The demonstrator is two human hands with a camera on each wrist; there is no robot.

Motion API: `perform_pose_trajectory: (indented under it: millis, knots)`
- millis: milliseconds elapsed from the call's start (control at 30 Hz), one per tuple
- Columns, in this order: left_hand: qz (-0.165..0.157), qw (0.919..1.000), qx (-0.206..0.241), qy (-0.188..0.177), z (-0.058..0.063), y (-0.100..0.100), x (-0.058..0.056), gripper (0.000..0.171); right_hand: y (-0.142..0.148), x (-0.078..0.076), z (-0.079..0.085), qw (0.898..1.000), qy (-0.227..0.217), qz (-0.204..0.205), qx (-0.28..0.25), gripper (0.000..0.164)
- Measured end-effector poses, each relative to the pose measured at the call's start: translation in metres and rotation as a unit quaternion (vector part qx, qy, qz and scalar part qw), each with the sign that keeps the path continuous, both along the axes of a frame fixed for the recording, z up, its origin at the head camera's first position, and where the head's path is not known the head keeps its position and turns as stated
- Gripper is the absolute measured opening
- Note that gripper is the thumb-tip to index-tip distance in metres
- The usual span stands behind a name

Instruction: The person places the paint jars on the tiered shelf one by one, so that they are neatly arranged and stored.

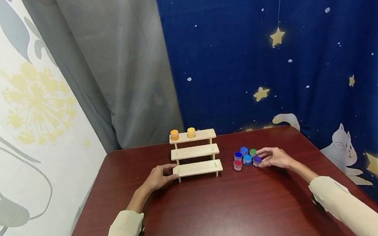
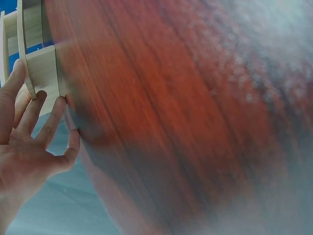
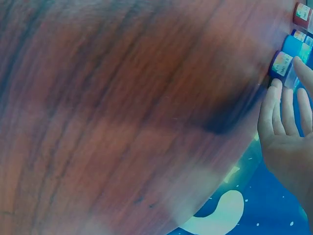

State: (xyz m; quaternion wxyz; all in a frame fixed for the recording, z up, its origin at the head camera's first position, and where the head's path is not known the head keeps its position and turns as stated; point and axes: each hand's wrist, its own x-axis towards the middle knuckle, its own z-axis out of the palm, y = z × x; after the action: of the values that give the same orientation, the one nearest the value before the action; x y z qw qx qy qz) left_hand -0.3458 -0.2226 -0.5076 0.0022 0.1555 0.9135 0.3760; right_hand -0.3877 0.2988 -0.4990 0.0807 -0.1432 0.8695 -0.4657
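Observation:
A three-tier wooden display stand (image 1: 197, 168) stands on the table, an orange paint jar (image 1: 174, 135) and a yellow paint jar (image 1: 191, 133) on its top shelf. My left hand (image 1: 160, 177) holds the left end of the lowest shelf (image 2: 45, 68), thumb on one side and fingertips on the other. To the right of the stand, my right hand (image 1: 275, 158) reaches the purple jar (image 1: 257, 161), its thumb and extended fingertips right at the jar's side. The green jar (image 1: 253, 152) sits just behind it, partly covered by the fingers.
Beside the purple jar are a light blue jar (image 1: 247, 160), a red jar (image 1: 237, 165), a dark blue jar (image 1: 238, 156) and a mid-blue jar (image 1: 244, 150). The dark red table (image 1: 206, 216) ends at a grey curtain (image 1: 136, 81) and a blue starry curtain (image 1: 225, 72).

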Motion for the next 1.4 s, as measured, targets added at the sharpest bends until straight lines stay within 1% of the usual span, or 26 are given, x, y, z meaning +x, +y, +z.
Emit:
perform_pose_trajectory:
  millis: [133,367,500,633,800,933,1000,1233,1400]
  knots:
    - [-0.004,1.0,0.006,0.004,0.001,0.003,0.0,0.046,0.003,0.001,-0.005,1.0,-0.018,0.009,-0.013,0.05]
    - [-0.005,0.9999,0.012,-0.001,0.001,0.005,0.001,0.048,0.003,0.002,-0.012,0.999,-0.035,0.001,-0.026,0.046]
    - [-0.008,0.9999,0.012,0.001,-0.002,0.004,0.001,0.047,0.001,0.004,-0.011,0.999,-0.032,0.005,-0.027,0.046]
    - [-0.005,0.9999,0.008,-0.006,-0.003,0.001,0.0,0.048,0.0,0.004,-0.01,0.999,-0.024,0.01,-0.024,0.046]
    - [0.001,1.0,0.0,-0.005,-0.001,0.0,0.0,0.047,-0.001,0.003,-0.004,1.0,-0.006,0.013,-0.024,0.048]
    - [0.007,0.9999,0.003,-0.009,0.0,-0.001,-0.001,0.047,-0.001,0.002,0.002,1.0,0.005,0.015,-0.023,0.048]
    - [0.007,0.9999,0.006,-0.011,0.001,-0.001,-0.002,0.047,0.0,0.001,0.006,1.0,0.01,0.018,-0.02,0.048]
    - [-0.007,1.0,0.003,0.002,-0.001,-0.002,0.0,0.049,-0.001,0.001,0.018,0.999,0.03,0.02,-0.006,0.05]
    - [-0.001,1.0,0.004,0.001,-0.002,-0.001,0.0,0.049,-0.005,-0.001,0.024,0.999,0.039,0.027,-0.009,0.051]
